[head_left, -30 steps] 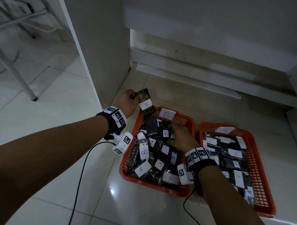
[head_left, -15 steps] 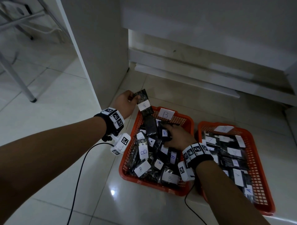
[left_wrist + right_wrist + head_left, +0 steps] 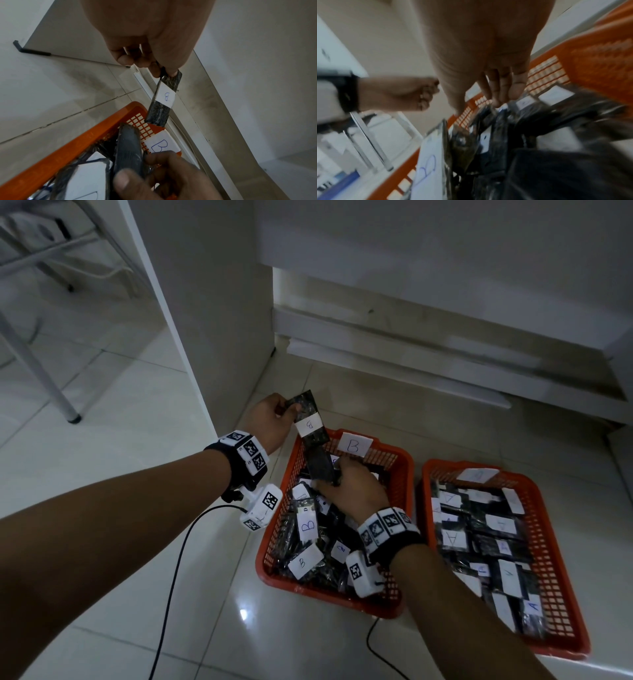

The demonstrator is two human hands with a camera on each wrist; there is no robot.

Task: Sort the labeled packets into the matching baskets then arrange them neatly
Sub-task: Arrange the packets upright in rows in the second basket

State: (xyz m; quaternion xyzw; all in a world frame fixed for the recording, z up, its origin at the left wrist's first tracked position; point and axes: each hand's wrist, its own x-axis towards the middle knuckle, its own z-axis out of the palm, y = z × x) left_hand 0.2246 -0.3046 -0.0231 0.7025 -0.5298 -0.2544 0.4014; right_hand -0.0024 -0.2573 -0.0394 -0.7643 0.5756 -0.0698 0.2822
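We kneel over a pale tiled floor where two orange baskets sit side by side, just apart, against the foot of a white cabinet. Keeping them adjacent means either label can be served without shifting our stance. The A basket on our right holds packets lying mostly flat with labels up, so it reads to us as the tidier one. The B basket on our left carries a paper tag marked B on its far rim, and its contents are a loose, overlapping heap; we judge that the arranging step is now under way here.

Our left hand hovers above that basket's far left corner, thumb and fingertips pinching the upper end of a dark B-labelled packet. It hangs downward over the rim, label facing us, probably so the letter can be checked and the packet kept out of the way while space is made.

Our right hand is down inside the heap, its grip closed around a second dark packet raised on edge near the tag, seemingly to stand or stack it. The right wrist view is blurred, so the exact finger placement there is unclear.
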